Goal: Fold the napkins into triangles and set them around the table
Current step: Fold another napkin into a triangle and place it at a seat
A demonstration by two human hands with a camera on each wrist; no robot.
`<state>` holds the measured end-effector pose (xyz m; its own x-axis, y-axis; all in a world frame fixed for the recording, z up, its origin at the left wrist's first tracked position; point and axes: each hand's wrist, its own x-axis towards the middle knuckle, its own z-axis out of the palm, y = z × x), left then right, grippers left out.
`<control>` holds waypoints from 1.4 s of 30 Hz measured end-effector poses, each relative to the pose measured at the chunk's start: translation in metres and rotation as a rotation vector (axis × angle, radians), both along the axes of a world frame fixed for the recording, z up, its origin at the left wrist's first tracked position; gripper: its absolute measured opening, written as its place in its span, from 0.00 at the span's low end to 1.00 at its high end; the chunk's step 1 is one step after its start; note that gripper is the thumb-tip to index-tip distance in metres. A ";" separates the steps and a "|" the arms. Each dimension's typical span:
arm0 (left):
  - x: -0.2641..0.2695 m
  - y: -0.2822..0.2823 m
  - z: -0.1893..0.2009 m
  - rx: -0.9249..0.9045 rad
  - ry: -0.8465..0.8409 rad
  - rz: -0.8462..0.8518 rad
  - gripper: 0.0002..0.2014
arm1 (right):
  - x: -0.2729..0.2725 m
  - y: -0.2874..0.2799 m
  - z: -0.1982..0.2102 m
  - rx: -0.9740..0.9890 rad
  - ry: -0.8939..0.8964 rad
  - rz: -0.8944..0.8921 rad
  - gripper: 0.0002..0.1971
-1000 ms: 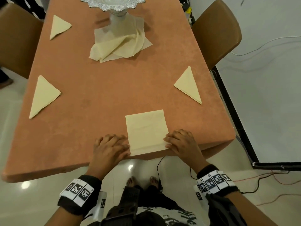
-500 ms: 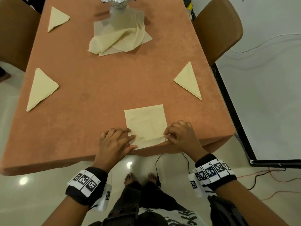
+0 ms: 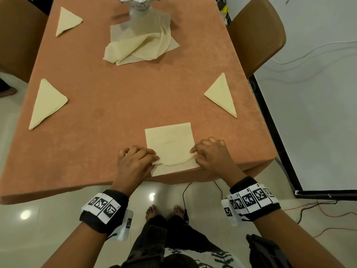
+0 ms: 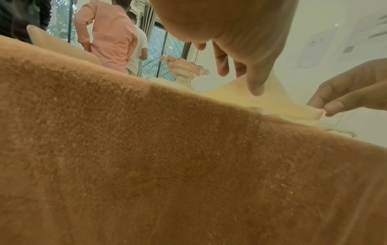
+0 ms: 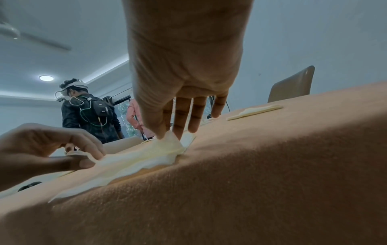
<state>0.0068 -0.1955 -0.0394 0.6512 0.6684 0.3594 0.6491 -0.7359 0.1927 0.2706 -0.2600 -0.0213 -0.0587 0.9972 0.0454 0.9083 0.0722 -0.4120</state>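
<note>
A square cream napkin lies at the near edge of the orange table. My left hand pinches its near left corner, and my right hand pinches its near right corner. The top layer is lifted a little off the lower layer and sags between the hands. The right wrist view shows the thumb and forefinger of my right hand nipping the raised napkin. In the left wrist view my left hand holds the napkin. Three folded triangles lie around the table.
A loose heap of unfolded napkins lies under a silver stand at the far middle. Brown chairs stand on both sides. Cables run over the floor at the right. People stand beyond the table.
Both hands have closed on the napkin's near corners and raised the top layer off the lower one. Before, they lay beside the flat napkin.
</note>
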 end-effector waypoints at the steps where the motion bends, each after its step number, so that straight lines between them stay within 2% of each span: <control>1: -0.001 -0.001 -0.001 0.000 0.008 -0.003 0.13 | -0.003 -0.001 0.000 0.032 -0.029 0.019 0.20; 5: -0.005 -0.003 0.000 -0.032 0.003 -0.008 0.19 | -0.029 -0.003 -0.006 0.116 -0.211 0.164 0.24; 9: -0.012 -0.005 0.002 -0.069 -0.007 -0.005 0.21 | -0.023 -0.005 -0.017 0.264 -0.301 0.137 0.06; 12: -0.018 -0.011 -0.001 -0.105 0.013 -0.030 0.22 | -0.009 -0.015 -0.018 0.325 -0.330 0.181 0.03; 15: -0.021 -0.019 -0.005 -0.109 0.026 -0.053 0.19 | -0.008 -0.025 -0.017 0.341 -0.317 0.242 0.07; 21: -0.022 -0.030 -0.005 -0.199 0.134 -0.076 0.28 | -0.009 -0.032 -0.025 0.301 -0.354 0.244 0.07; 23: -0.019 -0.031 0.000 -0.243 0.111 -0.038 0.30 | -0.009 -0.032 -0.026 0.282 -0.336 0.249 0.04; 26: -0.009 -0.023 0.010 -0.299 0.024 0.088 0.27 | -0.010 -0.033 -0.026 0.269 -0.311 0.244 0.10; 28: 0.003 -0.010 0.013 -0.316 0.116 0.119 0.27 | -0.009 -0.034 -0.029 0.267 -0.328 0.247 0.10; 32: 0.022 0.023 0.005 -0.425 0.406 0.034 0.46 | -0.010 -0.037 -0.036 0.270 -0.338 0.226 0.07; 34: 0.021 0.043 0.001 -0.488 0.494 0.071 0.51 | -0.010 -0.039 -0.038 0.279 -0.323 0.204 0.07; 36: 0.013 0.063 0.001 -0.529 0.491 0.174 0.46 | -0.011 -0.040 -0.039 0.284 -0.317 0.193 0.06; 39: 0.007 0.066 0.011 -0.488 0.378 0.269 0.40 | -0.012 -0.041 -0.038 0.285 -0.299 0.184 0.06; 42: 0.014 0.029 0.010 -0.391 0.354 0.071 0.37 | -0.014 -0.041 -0.036 0.265 -0.290 0.175 0.08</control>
